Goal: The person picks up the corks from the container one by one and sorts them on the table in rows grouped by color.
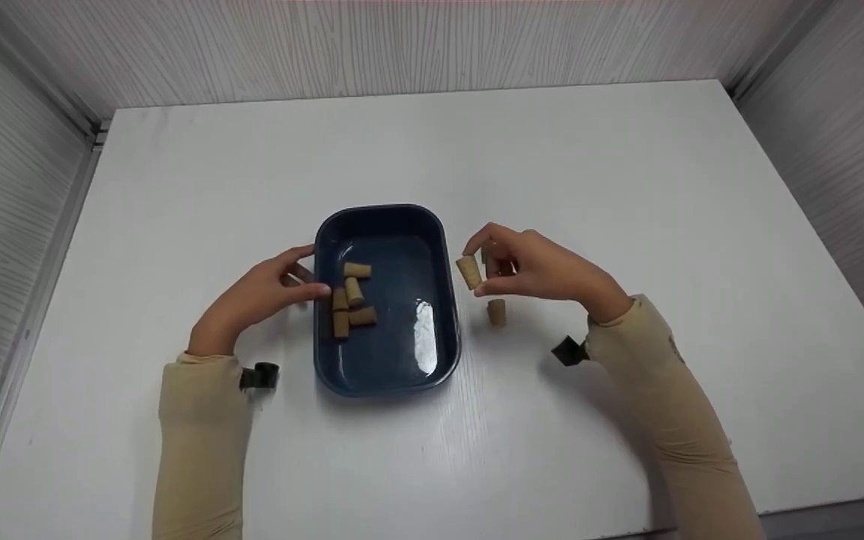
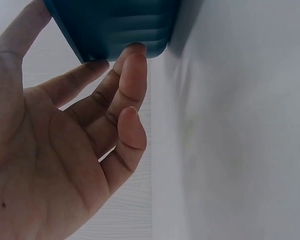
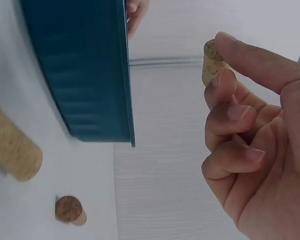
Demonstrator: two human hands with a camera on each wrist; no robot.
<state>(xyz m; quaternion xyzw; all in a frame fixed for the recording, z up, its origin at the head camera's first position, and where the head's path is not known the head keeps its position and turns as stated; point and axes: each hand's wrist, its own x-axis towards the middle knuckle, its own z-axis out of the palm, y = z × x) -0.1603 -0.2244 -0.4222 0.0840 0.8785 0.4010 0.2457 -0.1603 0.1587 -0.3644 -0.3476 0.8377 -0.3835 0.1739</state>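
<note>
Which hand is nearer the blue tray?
Left. The left hand grips the left side of the blue tray; the right hand is apart from it, off its right side, pinching a cork.

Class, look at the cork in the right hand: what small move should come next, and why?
Probably carry the held cork leftward over the rim and lower it inside: the right hand pinches it just outside the blue dish, where five corks already lie, while the left hand touches the opposite side.
</note>
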